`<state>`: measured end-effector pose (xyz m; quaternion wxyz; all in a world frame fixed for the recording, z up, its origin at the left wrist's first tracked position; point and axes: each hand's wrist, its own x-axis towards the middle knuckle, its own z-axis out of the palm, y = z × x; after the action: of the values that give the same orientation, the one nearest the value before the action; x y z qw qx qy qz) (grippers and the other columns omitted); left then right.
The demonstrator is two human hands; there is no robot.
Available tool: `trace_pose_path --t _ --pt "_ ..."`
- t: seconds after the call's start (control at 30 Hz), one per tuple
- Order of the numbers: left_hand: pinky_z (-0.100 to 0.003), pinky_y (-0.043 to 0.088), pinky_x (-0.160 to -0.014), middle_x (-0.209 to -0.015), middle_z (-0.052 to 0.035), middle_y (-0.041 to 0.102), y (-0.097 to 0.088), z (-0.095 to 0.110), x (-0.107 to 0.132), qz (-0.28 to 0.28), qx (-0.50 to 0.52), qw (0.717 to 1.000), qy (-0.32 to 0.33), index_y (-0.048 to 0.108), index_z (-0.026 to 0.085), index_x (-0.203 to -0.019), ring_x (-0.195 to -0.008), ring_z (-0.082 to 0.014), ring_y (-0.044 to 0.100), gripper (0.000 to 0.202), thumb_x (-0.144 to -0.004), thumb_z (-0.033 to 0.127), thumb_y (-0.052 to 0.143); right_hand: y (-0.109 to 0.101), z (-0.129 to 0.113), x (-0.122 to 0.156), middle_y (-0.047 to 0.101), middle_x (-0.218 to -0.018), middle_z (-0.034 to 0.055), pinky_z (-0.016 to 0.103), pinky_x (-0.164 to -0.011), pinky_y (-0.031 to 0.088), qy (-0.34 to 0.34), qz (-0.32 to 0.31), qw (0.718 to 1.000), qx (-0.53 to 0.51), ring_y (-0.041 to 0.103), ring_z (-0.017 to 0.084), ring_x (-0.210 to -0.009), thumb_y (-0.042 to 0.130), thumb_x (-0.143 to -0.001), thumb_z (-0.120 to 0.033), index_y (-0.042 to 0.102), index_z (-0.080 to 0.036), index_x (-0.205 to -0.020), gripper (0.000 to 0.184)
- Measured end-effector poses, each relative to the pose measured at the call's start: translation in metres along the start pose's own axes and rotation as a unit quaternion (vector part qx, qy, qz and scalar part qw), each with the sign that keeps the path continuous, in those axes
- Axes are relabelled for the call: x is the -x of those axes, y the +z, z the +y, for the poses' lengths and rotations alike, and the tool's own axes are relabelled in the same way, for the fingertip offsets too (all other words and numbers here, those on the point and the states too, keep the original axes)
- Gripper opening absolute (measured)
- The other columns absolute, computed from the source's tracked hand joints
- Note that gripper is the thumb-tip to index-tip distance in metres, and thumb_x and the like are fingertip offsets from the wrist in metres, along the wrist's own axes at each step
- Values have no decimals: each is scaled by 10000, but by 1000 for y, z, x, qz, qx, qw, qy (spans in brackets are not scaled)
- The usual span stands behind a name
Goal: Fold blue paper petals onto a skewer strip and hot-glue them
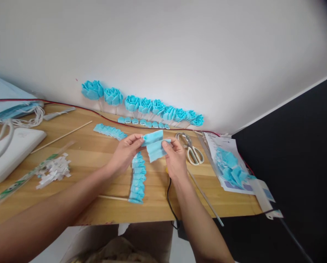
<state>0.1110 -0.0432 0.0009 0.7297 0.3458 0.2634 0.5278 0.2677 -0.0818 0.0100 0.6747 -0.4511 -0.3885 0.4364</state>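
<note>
My left hand pinches the left end of a light blue crepe paper piece above the middle of the table. My right hand grips its right side between thumb and fingers. A fold or overlap runs across the paper; I cannot tell whether it is one piece or two. Below it lies a column of overlapping blue paper petals, and behind my left hand runs another row of petals. Small rolled blue pieces are lined up farther back.
Several blue paper flowers on sticks lean against the wall. Scissors and a tape roll lie right of my hands. Loose blue petals rest on printed sheets. White paper scraps, a thin stick and a white box-shaped device are left.
</note>
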Motion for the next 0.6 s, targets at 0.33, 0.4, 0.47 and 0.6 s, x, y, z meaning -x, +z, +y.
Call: trace_pose_path --t 0.33,0.4,0.47,0.6 --pt "-259 512 -737 -788 -5 715 1 0 1 -16 2 1000 -11 720 154 -826 -731 -130 645 362 -634 375 934 1 1 -1 706 -1300 54 404 -1043 457 -52 3 999 10 582 252 -1281 825 -734 -384 720 -233 -760 187" --pt "-268 520 -753 -780 -2 718 2 0 2 -20 -7 1000 -18 726 157 -831 -725 -134 650 412 -606 421 948 0 3 -1 737 -1230 44 388 -1018 470 -32 -2 999 -9 604 243 -1244 831 -731 -388 724 -239 -763 186" --pt "-268 523 -763 -774 2 719 2 -1 3 -24 -15 999 -23 726 159 -821 -725 -134 654 456 -576 467 958 0 5 -2 765 -1114 28 362 -986 479 -17 -1 1000 -24 634 223 -1171 845 -718 -387 728 -243 -768 192" --pt "-254 523 -753 -761 9 718 2 -3 3 -32 -20 999 -29 727 164 -810 -714 -124 649 472 -558 483 967 1 7 -3 741 -872 -12 301 -854 500 -6 9 999 -42 649 160 -891 862 -695 -371 727 -235 -781 210"
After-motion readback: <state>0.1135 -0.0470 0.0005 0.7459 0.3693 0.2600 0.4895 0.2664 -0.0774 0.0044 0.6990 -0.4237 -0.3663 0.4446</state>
